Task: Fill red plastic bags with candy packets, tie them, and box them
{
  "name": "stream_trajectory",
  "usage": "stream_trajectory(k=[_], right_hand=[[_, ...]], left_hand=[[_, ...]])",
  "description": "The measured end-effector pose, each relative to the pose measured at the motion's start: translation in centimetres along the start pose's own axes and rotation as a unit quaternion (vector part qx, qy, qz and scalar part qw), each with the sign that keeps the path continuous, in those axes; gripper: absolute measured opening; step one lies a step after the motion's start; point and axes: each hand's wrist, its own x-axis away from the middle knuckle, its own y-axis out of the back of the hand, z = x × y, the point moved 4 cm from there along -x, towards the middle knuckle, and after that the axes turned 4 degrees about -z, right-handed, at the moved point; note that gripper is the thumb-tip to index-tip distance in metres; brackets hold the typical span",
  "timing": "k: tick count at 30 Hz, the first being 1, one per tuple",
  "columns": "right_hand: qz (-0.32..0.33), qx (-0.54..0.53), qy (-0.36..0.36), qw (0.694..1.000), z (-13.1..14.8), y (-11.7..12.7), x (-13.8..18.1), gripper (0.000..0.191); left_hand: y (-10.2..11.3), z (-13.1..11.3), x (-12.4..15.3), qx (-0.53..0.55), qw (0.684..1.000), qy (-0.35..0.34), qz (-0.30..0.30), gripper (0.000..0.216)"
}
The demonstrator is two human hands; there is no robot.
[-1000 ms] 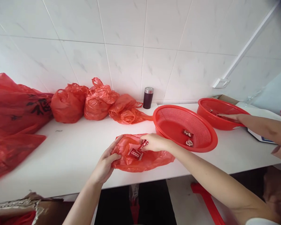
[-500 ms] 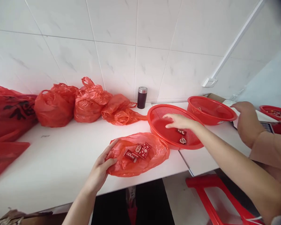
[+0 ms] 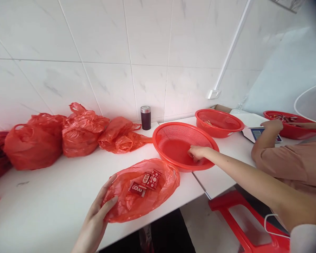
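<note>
Gripping the red plastic bag (image 3: 155, 201)'s left rim over the white desk (image 3: 47, 207) is your left hand (image 3: 97, 212). Your right hand (image 3: 198, 153) is curled inside the perforated red basket (image 3: 171, 149); whether it holds anything is hidden. The bag, three wrapped packets (image 3: 154, 179) inside, lies leftward and nearer you, its long axis slanting toward the basket.

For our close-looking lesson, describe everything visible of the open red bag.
The open red bag is thin, crinkled and slightly see-through, seemingly plastic. It lies near the front edge of the white table, its wide mouth facing up and showing three small wrapped packets inside. The left hand grips its left side, thumb over the rim. Its far right edge comes up to the perforated red basket; whether they touch is unclear.
</note>
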Motion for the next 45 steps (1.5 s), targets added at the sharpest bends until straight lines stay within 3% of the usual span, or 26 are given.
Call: stream_trajectory(k=[2,7,11,13,16,18,21,23,26,30,32,36,39,41,45], right_hand=[[-0.002,-0.003,0.013,1.0,0.0,0.6,-0.2,0.016],[-0.06,-0.023,0.076,0.995,1.8,3.2,0.4,0.009],[-0.142,-0.062,0.164,0.974,7.4,6.9,4.1,0.004],[-0.179,-0.146,0.274,0.933,12.0,7.8,7.0,0.009],[-0.109,-0.212,0.408,0.881,19.1,5.7,10.1,0.009],[-0.093,-0.16,0.426,0.885,22.6,3.0,10.3,0.006],[-0.128,-0.089,0.402,0.902,24.9,-0.1,8.9,0.006],[-0.108,-0.101,0.385,0.911,24.8,-0.8,8.2,0.007],[-0.099,-0.118,0.365,0.918,23.2,-0.2,8.8,0.029],[-0.126,-0.06,0.33,0.934,20.2,0.9,11.6,0.021],[-0.115,0.001,0.319,0.941,18.7,0.4,12.9,0.02],[-0.104,0.081,0.317,0.939,16.0,-1.1,14.0,0.016],[-0.15,0.102,0.325,0.928,15.1,-0.2,14.2,0.011],[-0.21,0.082,0.337,0.914,15.1,1.9,14.6,0.022],[-0.368,-0.053,0.357,0.857,15.6,8.1,16.1,0.034]], left_hand=[[0.2,-0.1,0.1,-0.016,1.0,-0.005,-0.008,0.061],[0.7,-0.9,0.8,-0.017,0.999,-0.018,-0.028,0.058],[1.0,-1.1,1.0,-0.011,0.999,-0.02,-0.029,0.062],[1.1,-0.9,0.7,0.002,0.999,-0.023,-0.023,0.06],[1.4,-0.6,0.1,0.018,0.999,-0.028,-0.03,0.06],[1.5,-0.5,-0.2,0.016,0.999,-0.033,-0.037,0.063],[1.8,-0.7,-0.2,0.009,0.998,-0.051,-0.043,0.063],[2.1,-1.1,0.0,-0.004,0.996,-0.069,-0.06,0.063],[2.4,-1.6,0.4,-0.035,0.993,-0.084,-0.079,0.067],[3.3,-1.4,0.0,-0.114,0.989,-0.077,-0.06,0.071],[4.3,-0.7,-0.7,-0.209,0.975,-0.058,-0.057,0.059],[6.2,-0.4,-2.1,-0.382,0.919,-0.019,-0.094,0.015],[6.1,-3.1,-2.8,-0.415,0.903,-0.05,-0.097,0.006],[5.0,-6.0,-2.9,-0.389,0.915,-0.081,-0.067,0.011],[2.1,-11.6,-2.4,-0.241,0.964,-0.083,0.072,0.024]])
